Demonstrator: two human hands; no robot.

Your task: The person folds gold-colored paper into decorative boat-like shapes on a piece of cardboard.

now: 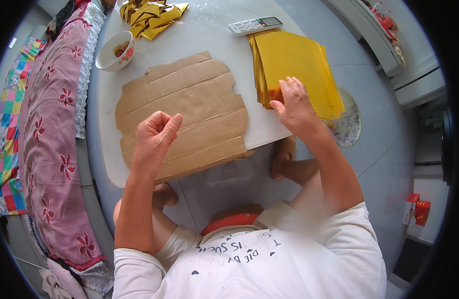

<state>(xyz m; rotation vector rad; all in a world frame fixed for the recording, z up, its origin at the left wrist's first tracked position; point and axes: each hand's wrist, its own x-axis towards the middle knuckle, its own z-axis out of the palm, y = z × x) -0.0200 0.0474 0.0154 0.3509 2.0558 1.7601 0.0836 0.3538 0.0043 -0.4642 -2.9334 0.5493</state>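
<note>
A flattened piece of brown cardboard with fold lines lies on the white table. Above its left part is my left hand, curled into a fist with the thumb on top; nothing shows in it. My right hand is over the lower part of a stack of gold foil paper sheets, fingertips on or just above the top sheet. Its thumb is apart from the fingers, and no lifted sheet shows between them. The stack fans out slightly and reaches past the table's right edge.
A remote control lies at the stack's far edge. Folded gold foil pieces are heaped at the back left, near a flowered bowl holding small fruit-like items. A sofa with a pink cover flanks the white table. A round patterned stool top or mat sits below right.
</note>
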